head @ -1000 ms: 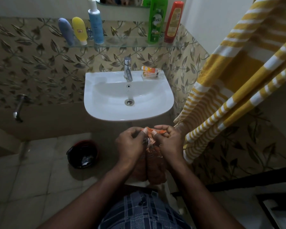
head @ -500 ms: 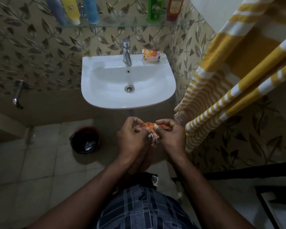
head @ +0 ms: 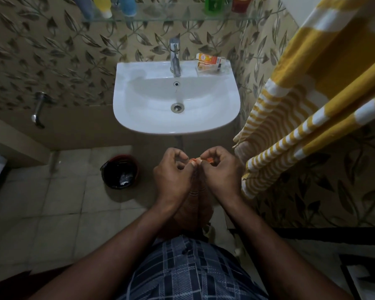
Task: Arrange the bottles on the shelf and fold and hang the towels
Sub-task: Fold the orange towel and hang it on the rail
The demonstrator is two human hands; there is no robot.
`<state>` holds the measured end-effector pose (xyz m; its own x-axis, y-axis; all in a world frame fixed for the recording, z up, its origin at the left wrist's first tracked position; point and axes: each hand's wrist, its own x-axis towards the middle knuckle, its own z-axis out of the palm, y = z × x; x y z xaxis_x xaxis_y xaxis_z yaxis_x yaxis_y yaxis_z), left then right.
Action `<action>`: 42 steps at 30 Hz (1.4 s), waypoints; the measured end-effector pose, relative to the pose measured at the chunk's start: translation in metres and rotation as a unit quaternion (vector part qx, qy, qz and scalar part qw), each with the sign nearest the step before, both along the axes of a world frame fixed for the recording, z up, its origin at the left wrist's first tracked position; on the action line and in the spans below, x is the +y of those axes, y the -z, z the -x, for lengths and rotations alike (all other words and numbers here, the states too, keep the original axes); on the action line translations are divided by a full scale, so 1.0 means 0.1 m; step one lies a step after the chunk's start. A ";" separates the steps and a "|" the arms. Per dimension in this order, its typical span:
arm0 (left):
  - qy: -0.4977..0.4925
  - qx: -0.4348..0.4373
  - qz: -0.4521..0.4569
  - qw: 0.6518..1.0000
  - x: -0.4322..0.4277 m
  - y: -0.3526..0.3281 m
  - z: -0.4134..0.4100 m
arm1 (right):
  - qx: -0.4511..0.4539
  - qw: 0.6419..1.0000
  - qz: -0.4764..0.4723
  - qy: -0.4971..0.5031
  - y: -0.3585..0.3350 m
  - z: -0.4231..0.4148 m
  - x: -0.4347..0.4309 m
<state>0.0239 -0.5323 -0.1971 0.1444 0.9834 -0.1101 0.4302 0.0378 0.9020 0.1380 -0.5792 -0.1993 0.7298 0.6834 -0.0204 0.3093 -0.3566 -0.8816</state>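
An orange towel (head: 194,200) hangs down in front of me, below the sink. My left hand (head: 173,174) and my right hand (head: 222,172) both pinch its top edge side by side, fingers curled; most of the cloth is hidden behind my hands and wrists. Several bottles stand on the glass shelf (head: 182,17) at the top edge, among them a yellow bottle (head: 103,6), a green bottle (head: 214,3) and a red bottle (head: 239,4), all cut off by the frame. A yellow and white striped towel (head: 312,100) hangs at the right.
A white sink (head: 139,118) with a tap (head: 174,57) is fixed to the leaf-patterned wall ahead; an orange box (head: 208,59) lies on its back right corner. A dark bin (head: 120,171) stands on the tiled floor to the left. A wall tap (head: 38,109) juts out far left.
The view has tilted down, so the shelf and bottles slid to the top edge. My hands drew the towel's top edge tighter, with less orange cloth showing between the fingers.
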 end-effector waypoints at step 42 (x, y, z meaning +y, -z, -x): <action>0.361 0.126 -0.191 0.904 1.53 -0.27 0.25 | 0.103 0.993 -0.051 -0.030 -0.13 0.01 0.84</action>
<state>-0.0009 -0.3788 -0.1699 0.7820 0.6154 0.0989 0.4120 -0.6294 0.6589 0.1369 -0.4949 -0.1861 0.6758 0.7312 -0.0928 0.1369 -0.2483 -0.9589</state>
